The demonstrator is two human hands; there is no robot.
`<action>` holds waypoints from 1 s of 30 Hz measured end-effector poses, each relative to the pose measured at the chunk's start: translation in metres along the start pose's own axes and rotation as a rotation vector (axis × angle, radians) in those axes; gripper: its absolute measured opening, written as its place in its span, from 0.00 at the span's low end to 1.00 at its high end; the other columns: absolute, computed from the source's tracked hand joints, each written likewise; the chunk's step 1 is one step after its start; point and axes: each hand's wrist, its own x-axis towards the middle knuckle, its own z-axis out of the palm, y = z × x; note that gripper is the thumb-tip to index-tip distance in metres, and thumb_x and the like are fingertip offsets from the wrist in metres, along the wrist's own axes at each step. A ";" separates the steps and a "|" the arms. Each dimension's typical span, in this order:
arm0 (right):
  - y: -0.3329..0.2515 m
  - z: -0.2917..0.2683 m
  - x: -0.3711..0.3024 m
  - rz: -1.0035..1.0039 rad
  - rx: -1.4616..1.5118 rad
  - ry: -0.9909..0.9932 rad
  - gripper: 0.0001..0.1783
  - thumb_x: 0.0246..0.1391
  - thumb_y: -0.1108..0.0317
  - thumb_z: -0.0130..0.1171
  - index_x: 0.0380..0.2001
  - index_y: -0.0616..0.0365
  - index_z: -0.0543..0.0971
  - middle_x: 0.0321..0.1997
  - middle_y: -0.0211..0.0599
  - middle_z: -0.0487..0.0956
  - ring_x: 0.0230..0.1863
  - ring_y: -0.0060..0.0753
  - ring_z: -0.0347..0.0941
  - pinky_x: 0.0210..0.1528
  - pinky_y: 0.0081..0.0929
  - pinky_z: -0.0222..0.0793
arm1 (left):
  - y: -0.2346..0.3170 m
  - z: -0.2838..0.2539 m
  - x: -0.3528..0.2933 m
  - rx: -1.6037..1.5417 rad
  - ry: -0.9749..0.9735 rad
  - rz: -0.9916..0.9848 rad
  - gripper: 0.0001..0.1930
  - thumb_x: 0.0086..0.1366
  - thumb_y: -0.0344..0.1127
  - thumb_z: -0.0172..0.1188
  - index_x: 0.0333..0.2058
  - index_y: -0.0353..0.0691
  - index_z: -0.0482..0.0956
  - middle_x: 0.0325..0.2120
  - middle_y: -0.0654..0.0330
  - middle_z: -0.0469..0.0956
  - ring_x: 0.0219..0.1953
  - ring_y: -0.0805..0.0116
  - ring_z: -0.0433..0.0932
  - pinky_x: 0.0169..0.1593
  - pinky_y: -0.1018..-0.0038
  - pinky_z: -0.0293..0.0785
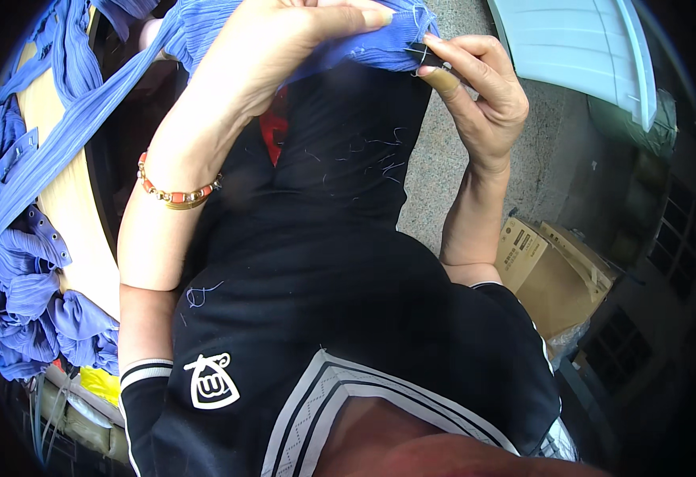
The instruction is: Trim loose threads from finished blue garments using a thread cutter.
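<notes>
At the top of the view, my left hand (316, 24) pinches a blue ribbed garment piece (340, 60), its thumb laid along the cloth near a corner. Just right of that corner, my right hand (487, 95) grips a small black object (426, 54) between thumb and fingers, touching or very close to the fabric edge. Its exact kind is too small to make out. Tan tape wraps the right thumb. Loose pale threads hang at the fabric's edge, and more thread bits (372, 155) lie on the black cloth over my lap.
On the left, more blue garments (26, 270) with metal eyelets are heaped over a pale wooden board (62, 167). A light-blue plastic panel (582, 48) is at the upper right. An open cardboard box (551, 278) stands on the speckled floor (535, 119) to my right.
</notes>
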 end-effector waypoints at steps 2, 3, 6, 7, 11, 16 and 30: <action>0.001 0.001 -0.001 0.003 -0.010 0.016 0.19 0.46 0.75 0.75 0.44 0.57 0.89 0.36 0.30 0.79 0.33 0.19 0.74 0.33 0.17 0.70 | -0.001 0.000 0.000 0.002 -0.019 0.011 0.17 0.69 0.25 0.57 0.55 0.30 0.72 0.42 0.57 0.84 0.44 0.75 0.83 0.51 0.80 0.77; 0.001 0.001 -0.002 0.008 -0.021 0.034 0.18 0.47 0.75 0.75 0.44 0.57 0.89 0.36 0.29 0.79 0.33 0.19 0.74 0.33 0.16 0.70 | -0.002 0.000 0.000 0.007 -0.040 0.020 0.17 0.69 0.25 0.57 0.55 0.30 0.72 0.42 0.57 0.84 0.44 0.75 0.83 0.51 0.80 0.76; 0.002 0.004 -0.003 -0.006 -0.032 0.090 0.17 0.51 0.73 0.74 0.46 0.60 0.87 0.35 0.28 0.80 0.33 0.17 0.74 0.34 0.15 0.69 | -0.002 0.001 0.001 0.042 -0.014 0.034 0.16 0.69 0.25 0.58 0.54 0.30 0.73 0.42 0.57 0.85 0.44 0.75 0.83 0.52 0.80 0.76; 0.001 0.006 -0.003 -0.008 -0.029 0.086 0.17 0.51 0.73 0.74 0.46 0.60 0.87 0.35 0.28 0.80 0.33 0.17 0.74 0.34 0.15 0.69 | -0.002 0.002 0.001 0.040 -0.010 0.037 0.16 0.69 0.25 0.58 0.54 0.30 0.73 0.42 0.57 0.85 0.44 0.75 0.83 0.52 0.80 0.76; -0.002 0.003 0.003 0.346 0.310 0.172 0.20 0.58 0.72 0.69 0.54 0.64 0.81 0.35 0.26 0.79 0.33 0.13 0.70 0.33 0.13 0.64 | -0.001 0.003 0.004 0.082 -0.055 0.042 0.15 0.69 0.27 0.59 0.53 0.30 0.75 0.41 0.58 0.84 0.44 0.77 0.82 0.52 0.81 0.75; -0.001 -0.007 0.006 0.468 0.470 0.166 0.10 0.58 0.72 0.69 0.43 0.62 0.84 0.31 0.24 0.81 0.26 0.08 0.66 0.28 0.09 0.58 | 0.005 0.003 -0.002 0.091 -0.145 0.074 0.15 0.70 0.28 0.60 0.53 0.31 0.76 0.41 0.60 0.84 0.44 0.79 0.81 0.51 0.82 0.75; 0.021 -0.023 -0.003 0.423 0.417 0.399 0.07 0.64 0.70 0.65 0.41 0.61 0.83 0.30 0.20 0.75 0.23 0.10 0.62 0.24 0.12 0.53 | -0.026 -0.049 -0.038 0.658 0.096 0.145 0.10 0.68 0.30 0.66 0.47 0.38 0.82 0.39 0.70 0.81 0.43 0.84 0.77 0.50 0.84 0.71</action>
